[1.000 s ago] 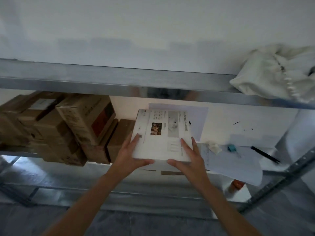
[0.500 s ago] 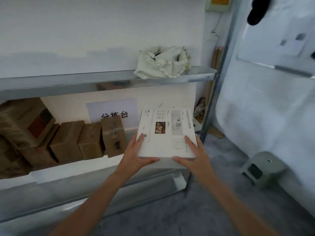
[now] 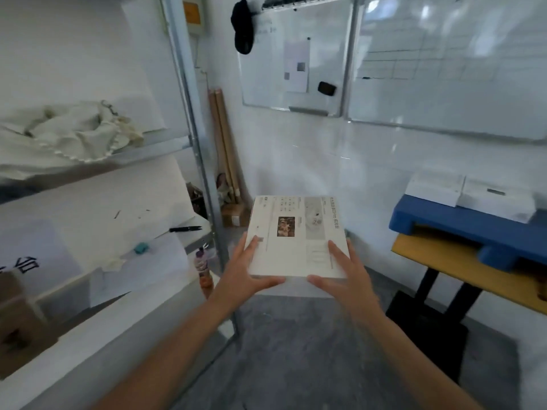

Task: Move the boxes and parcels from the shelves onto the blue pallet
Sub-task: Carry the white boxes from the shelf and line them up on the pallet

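I hold a flat white box point(image 3: 296, 232) with printed text and a small photo in front of me, over the grey floor. My left hand point(image 3: 247, 273) grips its near left corner and my right hand point(image 3: 344, 276) grips its near right corner. The blue pallet point(image 3: 461, 220) lies at the right on a yellow-topped table point(image 3: 438, 258). Two white boxes point(image 3: 467, 196) sit side by side on the pallet. A brown cardboard box point(image 3: 20, 324) stands on the shelf at the far left edge.
The metal shelf rack point(image 3: 201, 184) stands at the left, holding a cream cloth bag point(image 3: 74, 134), papers, a pen point(image 3: 185, 229) and a small bottle point(image 3: 202, 266). Whiteboards point(image 3: 296, 54) hang on the far wall. Wooden poles point(image 3: 225, 143) and a small box lean in the corner.
The view has swung right, away from the shelf. The white box has come off the shelf and travelled with both hands toward the corner; the blue pallet has come into sight.
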